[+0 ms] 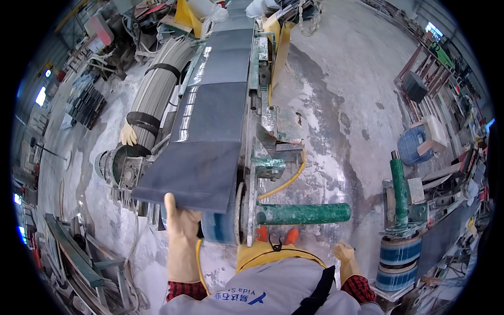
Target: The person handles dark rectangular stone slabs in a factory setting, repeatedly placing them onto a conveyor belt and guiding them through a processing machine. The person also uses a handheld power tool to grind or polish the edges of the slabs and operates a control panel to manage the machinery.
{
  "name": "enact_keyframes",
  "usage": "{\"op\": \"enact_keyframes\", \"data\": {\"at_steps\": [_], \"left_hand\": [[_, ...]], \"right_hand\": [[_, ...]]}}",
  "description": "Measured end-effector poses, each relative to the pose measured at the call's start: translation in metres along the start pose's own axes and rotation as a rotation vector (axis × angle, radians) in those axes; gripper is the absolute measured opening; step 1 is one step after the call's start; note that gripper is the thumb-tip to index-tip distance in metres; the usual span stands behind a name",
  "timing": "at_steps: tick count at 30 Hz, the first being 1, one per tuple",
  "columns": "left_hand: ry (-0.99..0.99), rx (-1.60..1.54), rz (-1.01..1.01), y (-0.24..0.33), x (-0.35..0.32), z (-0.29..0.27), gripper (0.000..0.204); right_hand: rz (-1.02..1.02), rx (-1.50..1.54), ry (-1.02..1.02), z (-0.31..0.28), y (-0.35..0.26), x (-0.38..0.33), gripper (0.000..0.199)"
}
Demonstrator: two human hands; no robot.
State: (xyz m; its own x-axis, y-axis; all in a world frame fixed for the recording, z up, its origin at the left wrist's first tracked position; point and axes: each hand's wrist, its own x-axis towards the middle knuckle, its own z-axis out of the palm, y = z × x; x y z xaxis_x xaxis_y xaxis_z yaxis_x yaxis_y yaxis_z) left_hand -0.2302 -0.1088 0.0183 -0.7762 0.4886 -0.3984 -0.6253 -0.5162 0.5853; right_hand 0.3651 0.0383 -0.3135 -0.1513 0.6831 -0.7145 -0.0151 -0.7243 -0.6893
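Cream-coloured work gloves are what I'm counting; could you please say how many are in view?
3: one on the left hand, touching the dark grey flat slab; one on the right hand; one loose cream glove by the black-banded grey bundle. Others may be hidden.

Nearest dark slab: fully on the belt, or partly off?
Partly off: the dark slab juts left past the blue belt; the left hand holds the slab's edge.

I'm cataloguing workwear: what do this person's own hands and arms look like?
The left hand and right hand appear to wear plain cream gloves. Each meets a red-and-black checked cuff, with light grey fabric beyond it. No markings can be made out on gloves or cuffs.
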Motion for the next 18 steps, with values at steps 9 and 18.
{"op": "enact_keyframes", "data": {"at_steps": [9,18], "left_hand": [[-0.011,-0.005,-0.010,0.006,0.001,-0.028,0.053],[-0.262,0.098,-0.098,0.028,-0.044,-0.037,0.065]], "right_hand": [[-0.046,-0.099,-0.067,0.055,-0.015,-0.032,0.040],[-0.193,-0.119,-0.357,0.215,-0.155,-0.131,0.043]]}}
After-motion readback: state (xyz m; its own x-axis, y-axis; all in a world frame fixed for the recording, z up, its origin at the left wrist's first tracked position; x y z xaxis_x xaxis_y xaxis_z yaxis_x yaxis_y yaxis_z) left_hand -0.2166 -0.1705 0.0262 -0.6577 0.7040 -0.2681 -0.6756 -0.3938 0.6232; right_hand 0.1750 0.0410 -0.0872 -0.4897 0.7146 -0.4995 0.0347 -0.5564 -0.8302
